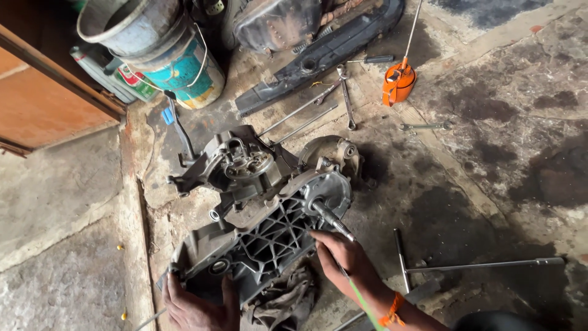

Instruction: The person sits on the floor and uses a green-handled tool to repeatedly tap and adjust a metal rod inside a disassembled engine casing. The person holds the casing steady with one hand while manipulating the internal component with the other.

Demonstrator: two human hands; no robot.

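Observation:
A grey metal engine casing (269,233) with a ribbed, webbed face lies on the oily concrete floor. A steel shaft (331,217) sticks out of its round right end. My left hand (196,303) grips the casing's lower left edge. My right hand (346,257) rests against the casing's right side, its fingers just below the shaft's tip. A dirty rag (282,300) lies bunched under the casing between my hands.
An orange oil can (398,83) stands at the back. Spanners (346,101) and rods lie near a black plastic cover (318,55). Stacked buckets (165,55) stand at back left. A long T-handle wrench (478,265) lies to the right. A raised concrete step runs along the left.

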